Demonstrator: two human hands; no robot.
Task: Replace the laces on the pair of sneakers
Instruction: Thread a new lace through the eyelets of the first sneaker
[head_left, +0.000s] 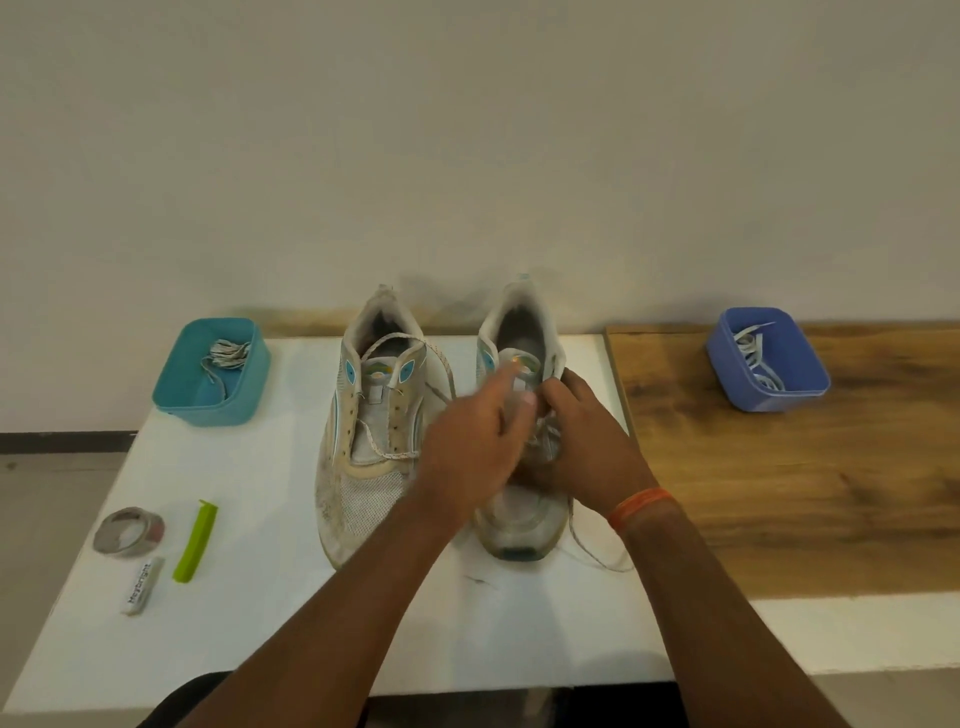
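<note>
A plain pale wall (467, 130) rises behind a white tabletop (249, 597), which meets a wood-grain surface (779, 467) along its right edge. Two worn white sneakers stand side by side near the far edge, toes toward the person. The left sneaker (371, 441) carries a loose speckled lace (415, 353) looped over its opening. Both hands meet over the right sneaker (519, 514), hiding its eyelets: the left hand (467, 457) pinches at the tongue, blurred, and the right hand (582, 441), with an orange wristband (641, 506), curls its fingers around the lace there. A lace end (597, 556) trails beside the toe. Near the far left corner a teal tub (213, 400) holds bundled laces; a blue tub (769, 395) of white laces sits on the wood. At the left edge lie a tape roll (130, 530), a green clip (196, 540) and a white tube (141, 586) printed "Meybright", as far as it reads.
</note>
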